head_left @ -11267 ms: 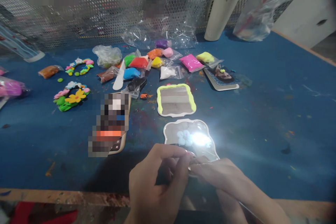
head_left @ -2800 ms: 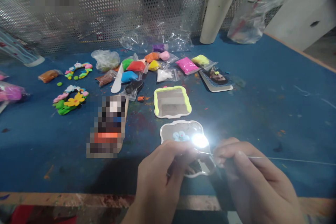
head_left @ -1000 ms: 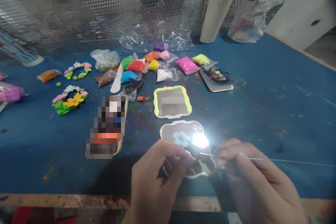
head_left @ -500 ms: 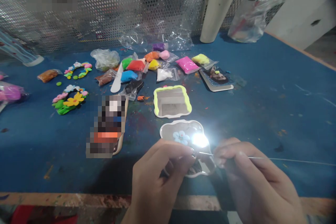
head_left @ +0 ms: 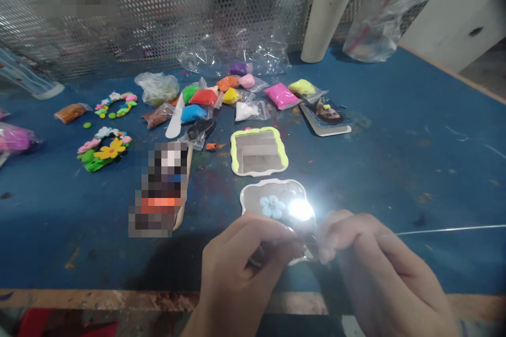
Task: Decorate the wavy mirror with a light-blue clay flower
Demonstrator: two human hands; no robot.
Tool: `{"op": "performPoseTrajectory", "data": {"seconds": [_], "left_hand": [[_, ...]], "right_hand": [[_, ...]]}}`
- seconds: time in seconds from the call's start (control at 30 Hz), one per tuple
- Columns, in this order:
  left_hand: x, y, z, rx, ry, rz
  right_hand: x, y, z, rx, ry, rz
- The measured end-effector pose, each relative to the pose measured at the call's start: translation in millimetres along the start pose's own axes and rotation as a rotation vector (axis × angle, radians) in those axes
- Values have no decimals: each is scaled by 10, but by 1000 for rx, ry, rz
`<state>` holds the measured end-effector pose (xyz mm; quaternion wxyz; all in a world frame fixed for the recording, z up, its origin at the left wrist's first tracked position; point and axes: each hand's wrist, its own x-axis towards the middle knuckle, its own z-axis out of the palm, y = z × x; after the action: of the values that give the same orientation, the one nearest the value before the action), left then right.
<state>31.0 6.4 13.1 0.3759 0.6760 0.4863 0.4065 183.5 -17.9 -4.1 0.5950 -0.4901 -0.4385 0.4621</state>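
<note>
My right hand [head_left: 367,253] is closed in a pinch on a thin, clear thread [head_left: 454,230], which runs off past the right edge of the view. My left hand [head_left: 253,258] is closed too, thumb and fingers pressed together just left of the right fingertips. What it pinches is too small and hidden to make out. Under both hands lies a white wavy-edged mirror [head_left: 272,182], with a strong light glare on its right side. A light blue clay flower [head_left: 272,206] is on its glass. The mirror's lower part is mostly covered by my hands.
Beyond lies another mirror with a yellow-green clay rim [head_left: 234,160]. A phone [head_left: 185,189] and flowered clay rings [head_left: 113,150] are to the left. Several clay packets [head_left: 281,96], a small decorated booklet-like item [head_left: 326,116] and a tall cup [head_left: 326,16] stand farther back.
My right hand has shifted slightly left, closer to the left fingertips. The thread stretch that showed between the hands is now hidden, and its trailing part sits higher at the right.
</note>
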Motion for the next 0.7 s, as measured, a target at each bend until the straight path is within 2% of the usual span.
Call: {"op": "performPoseTrajectory", "data": {"seconds": [0.33, 0.57, 0.7], "left_hand": [[9, -42, 28, 19, -56, 75], [6, -44, 38, 44, -80, 123], [10, -47, 39, 46, -82, 129]], "right_hand": [[-21, -13, 9, -33, 22, 22], [-9, -30, 3, -78, -57, -35], [-20, -41, -14, -113, -49, -49]]}}
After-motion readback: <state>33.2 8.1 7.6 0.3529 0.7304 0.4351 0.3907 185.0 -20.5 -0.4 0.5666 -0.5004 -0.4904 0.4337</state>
